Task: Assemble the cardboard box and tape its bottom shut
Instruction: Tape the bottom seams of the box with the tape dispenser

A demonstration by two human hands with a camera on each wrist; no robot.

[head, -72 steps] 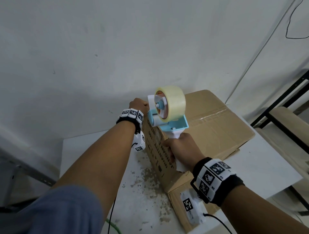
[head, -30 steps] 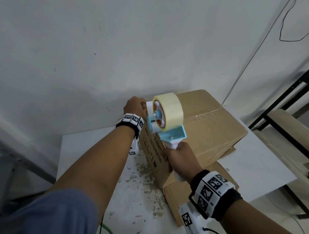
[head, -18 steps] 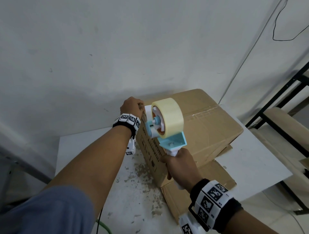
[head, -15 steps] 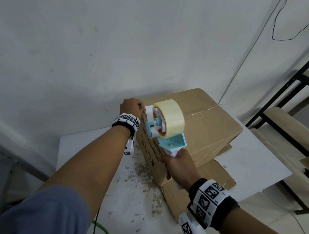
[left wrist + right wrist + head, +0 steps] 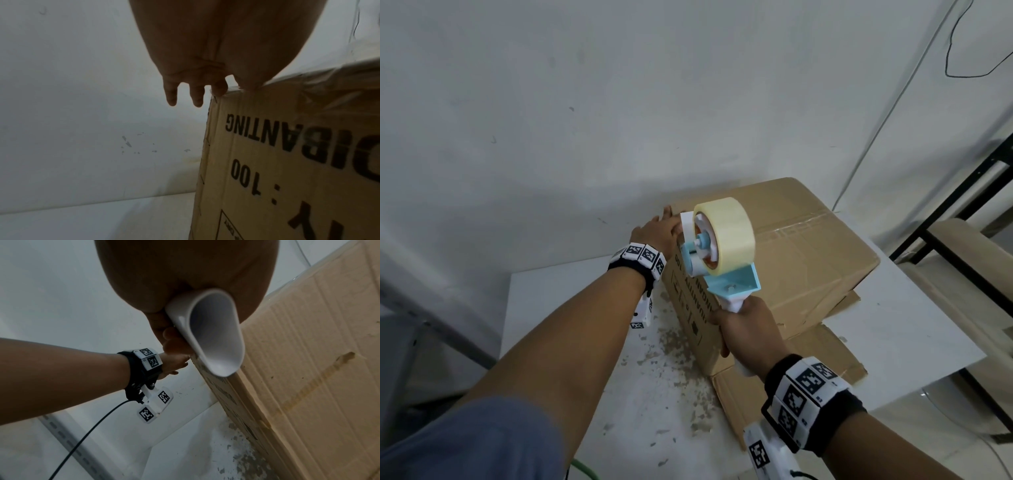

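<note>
Brown corrugated cardboard box [image 5: 784,260] with black printing on its side stands bottom-up on the white, paint-flecked bench [image 5: 592,342], toward 1 o'clock from the viewer, so the flap seam faces up for taping. Left hand [image 5: 657,233] lies with fingers straight on the box's top edge at 11 o'clock — likely pinning the tape end. Right hand [image 5: 746,332] is wrapped round the white handle of the blue-and-white tape dispenser [image 5: 719,253] carrying a roll of clear tape, its head at that same edge. The roll hides the blade and contact point — whether tape is stuck down cannot be told.
</note>
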